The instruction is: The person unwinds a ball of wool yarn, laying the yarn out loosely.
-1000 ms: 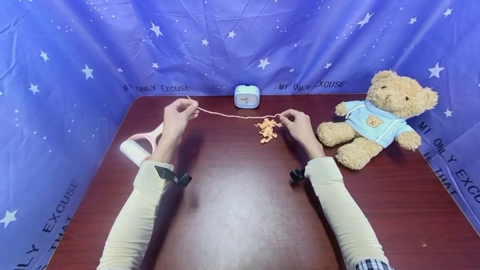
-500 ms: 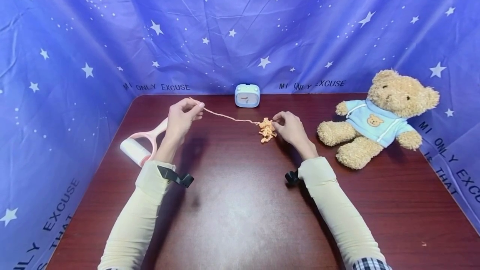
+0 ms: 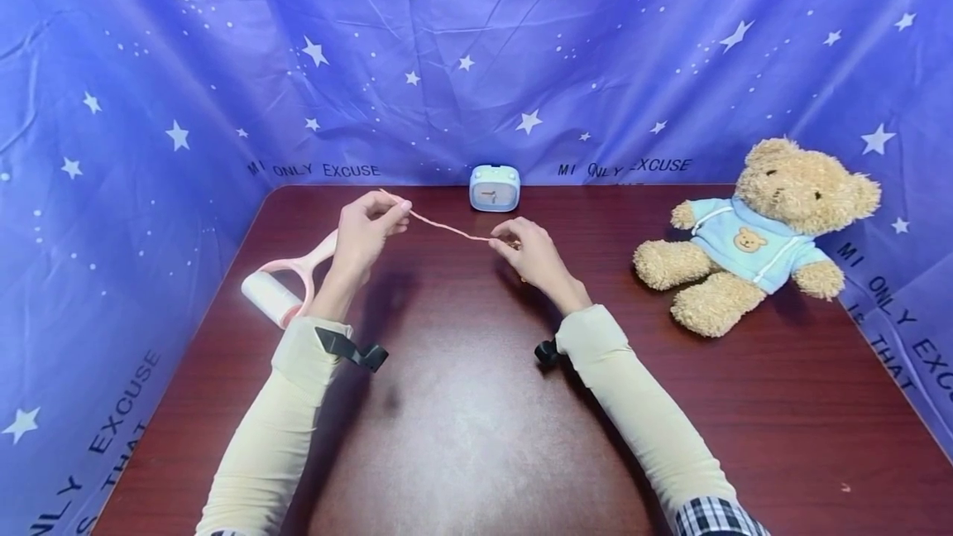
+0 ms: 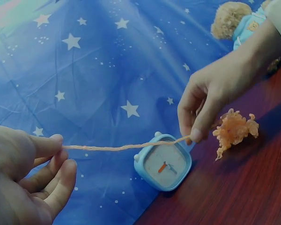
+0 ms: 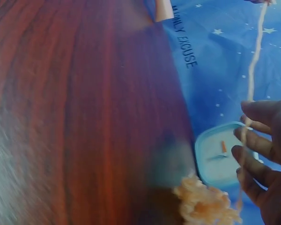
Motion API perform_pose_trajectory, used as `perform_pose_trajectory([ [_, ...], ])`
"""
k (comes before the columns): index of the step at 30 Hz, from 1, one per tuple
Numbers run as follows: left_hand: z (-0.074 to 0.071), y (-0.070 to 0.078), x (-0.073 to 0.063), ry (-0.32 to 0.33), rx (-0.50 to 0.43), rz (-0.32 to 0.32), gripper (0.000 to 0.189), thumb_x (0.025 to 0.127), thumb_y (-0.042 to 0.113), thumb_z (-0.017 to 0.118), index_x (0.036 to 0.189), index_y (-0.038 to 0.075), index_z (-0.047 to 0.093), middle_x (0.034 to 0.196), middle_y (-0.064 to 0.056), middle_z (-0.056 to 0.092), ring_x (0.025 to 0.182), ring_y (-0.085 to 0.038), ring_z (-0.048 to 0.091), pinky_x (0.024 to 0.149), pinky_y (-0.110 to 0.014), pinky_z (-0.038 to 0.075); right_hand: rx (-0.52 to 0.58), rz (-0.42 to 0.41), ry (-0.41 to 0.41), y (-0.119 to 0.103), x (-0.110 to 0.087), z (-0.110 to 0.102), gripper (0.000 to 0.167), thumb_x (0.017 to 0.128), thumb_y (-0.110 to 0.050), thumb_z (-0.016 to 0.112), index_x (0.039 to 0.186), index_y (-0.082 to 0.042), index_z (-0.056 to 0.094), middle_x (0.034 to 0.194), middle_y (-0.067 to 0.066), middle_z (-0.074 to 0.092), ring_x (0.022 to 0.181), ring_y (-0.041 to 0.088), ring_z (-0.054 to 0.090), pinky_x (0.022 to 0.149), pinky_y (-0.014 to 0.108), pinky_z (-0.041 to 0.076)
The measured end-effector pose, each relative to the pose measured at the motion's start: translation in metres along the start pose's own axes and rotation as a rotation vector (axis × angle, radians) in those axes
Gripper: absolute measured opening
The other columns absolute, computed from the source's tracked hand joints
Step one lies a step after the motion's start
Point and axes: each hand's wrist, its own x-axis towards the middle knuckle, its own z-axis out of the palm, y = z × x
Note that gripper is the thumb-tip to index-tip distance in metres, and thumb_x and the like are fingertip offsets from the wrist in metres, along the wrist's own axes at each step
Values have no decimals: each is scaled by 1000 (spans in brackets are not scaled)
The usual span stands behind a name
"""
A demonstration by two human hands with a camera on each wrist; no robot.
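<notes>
A thin peach yarn strand (image 3: 449, 227) runs between the two hands above the table. My left hand (image 3: 362, 232) pinches its far-left end between thumb and forefinger, with a short tail sticking out past the fingertips. My right hand (image 3: 539, 257) has the strand at its thumb and fingertips, lower and to the right. In the right wrist view the strand (image 5: 255, 65) continues down past those fingers. A curly clump of peach yarn (image 4: 235, 131) lies on the table beside the right hand; in the head view that hand hides most of it.
Behind the hands a light-blue alarm clock (image 3: 495, 188) stands at the back edge. A lint roller (image 3: 271, 298) with a pink handle lies left of the left forearm. To the right sits a teddy bear (image 3: 782, 226) in a blue top. A starry blue curtain (image 3: 447, 40) surrounds the table.
My right hand has slid left along the strand toward the left hand, passing in front of the yarn clump. The span between the hands has shortened. The left hand has shifted slightly right.
</notes>
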Motion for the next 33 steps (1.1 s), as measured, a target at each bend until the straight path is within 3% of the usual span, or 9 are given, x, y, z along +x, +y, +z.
perform_pose_trajectory([
  [6,2,1,1,-2,18,-8,11,86,8,71,92,1,65,75,5,66,67,-10,64,69,-23,60,15,-21,61,3,-3,2,11,91,-20,65,94,-11,71,87,3,67,78,19,58,74,32,50],
  [10,1,0,2,24,93,-14,15,85,12,72,93,1,66,74,7,66,71,-11,65,71,-25,60,46,-33,142,7,-5,-8,11,90,-20,67,93,-10,72,84,4,68,71,18,58,69,32,52],
  [14,0,-4,4,28,186,-11,22,86,17,72,98,-1,68,77,7,68,73,-8,65,72,-27,60,86,-38,217,13,-5,-22,14,89,-19,68,94,-7,72,84,7,71,74,17,59,70,36,52],
  [21,10,-18,5,8,320,29,20,88,21,69,97,3,71,84,-10,70,66,-8,62,62,-22,57,122,10,263,28,-11,-37,15,90,-19,66,97,-7,73,79,11,72,67,21,61,57,15,40],
  [24,17,-25,4,-10,449,49,17,91,22,66,96,6,72,86,-12,71,66,-9,61,61,-22,53,138,28,257,33,-14,-40,15,91,-17,66,100,-5,71,79,13,72,66,26,64,53,14,39],
  [29,28,-39,4,-35,674,90,14,89,23,66,94,12,73,87,-6,73,79,-20,63,76,-31,50,64,115,239,39,-18,-42,11,91,-16,65,96,-6,67,80,10,70,70,24,63,64,25,46],
  [33,37,-50,7,-53,704,86,13,88,23,67,91,11,71,85,-7,72,82,-24,64,84,-40,49,-30,231,197,43,-19,-44,8,91,-19,64,91,-11,66,82,6,68,76,21,60,76,37,48],
])
